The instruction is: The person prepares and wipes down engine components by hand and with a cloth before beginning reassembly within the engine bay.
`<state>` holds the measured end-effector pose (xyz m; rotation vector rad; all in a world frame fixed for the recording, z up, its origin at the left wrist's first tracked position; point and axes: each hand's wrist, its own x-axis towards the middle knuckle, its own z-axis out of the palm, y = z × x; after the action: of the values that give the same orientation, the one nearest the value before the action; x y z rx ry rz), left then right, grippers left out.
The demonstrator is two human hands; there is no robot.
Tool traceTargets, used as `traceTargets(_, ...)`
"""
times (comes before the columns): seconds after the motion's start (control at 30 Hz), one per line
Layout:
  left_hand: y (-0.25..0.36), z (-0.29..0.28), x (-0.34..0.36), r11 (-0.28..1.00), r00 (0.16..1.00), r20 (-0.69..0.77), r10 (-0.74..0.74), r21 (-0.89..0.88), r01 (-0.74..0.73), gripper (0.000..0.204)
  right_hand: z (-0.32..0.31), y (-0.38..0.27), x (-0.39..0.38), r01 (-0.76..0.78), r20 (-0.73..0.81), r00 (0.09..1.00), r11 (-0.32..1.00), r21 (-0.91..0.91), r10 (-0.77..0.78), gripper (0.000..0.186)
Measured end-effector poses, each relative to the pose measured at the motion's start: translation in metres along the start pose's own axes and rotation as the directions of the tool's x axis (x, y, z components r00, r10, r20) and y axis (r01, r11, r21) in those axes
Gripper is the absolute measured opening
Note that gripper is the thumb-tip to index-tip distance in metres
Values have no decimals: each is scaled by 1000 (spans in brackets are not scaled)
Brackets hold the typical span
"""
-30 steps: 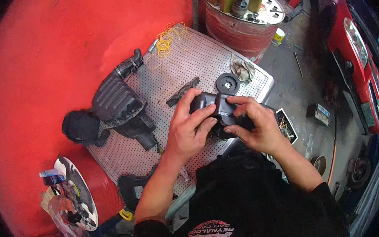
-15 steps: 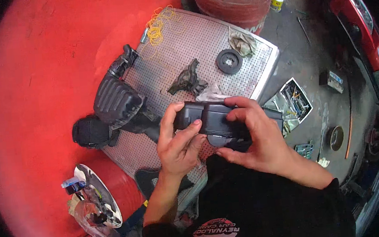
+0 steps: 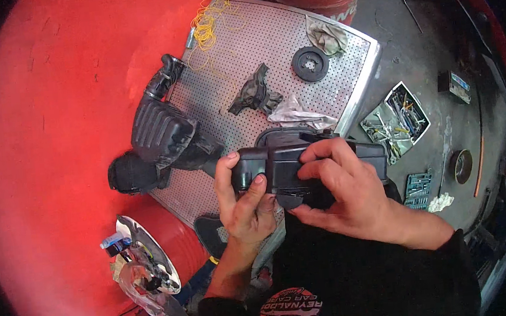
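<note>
My left grip (image 3: 246, 209) and right grip (image 3: 351, 192) grasp 1 black case (image 3: 285, 168) between them. Beyond them, I see bare counter (image 3: 250, 45) between yellow wire (image 3: 204, 30) and disc (image 3: 300, 65); its right edge lies beyond my right grip.

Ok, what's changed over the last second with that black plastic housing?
Against the silvery perforated metal table, the black plastic housing now shows nearer the black-shirted torso, away from the round black pulley, uncovering a crumpled whitish cloth; the head view shifted too. Nothing was taken up or let go: the left hand and right hand still hold the housing. The pulley and tangled yellow cord stayed put.
</note>
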<state>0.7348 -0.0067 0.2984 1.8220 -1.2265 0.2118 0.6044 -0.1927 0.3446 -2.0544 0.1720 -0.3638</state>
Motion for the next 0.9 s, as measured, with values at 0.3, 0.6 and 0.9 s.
traceTargets(0.3,2,-9,-5,999,998,29,-49,-11,49,31,-7,2,0,50,64,996,996,73,-55,36)
traceTargets(0.6,14,-20,2,995,984,171,-58,-74,71,49,-2,3,-11,48,1,999,997,60,-49,27)
traceTargets(0.9,18,-15,-1,999,980,194,-32,-17,36,65,0,8,-16,117,-42,992,993,20,-116,23)
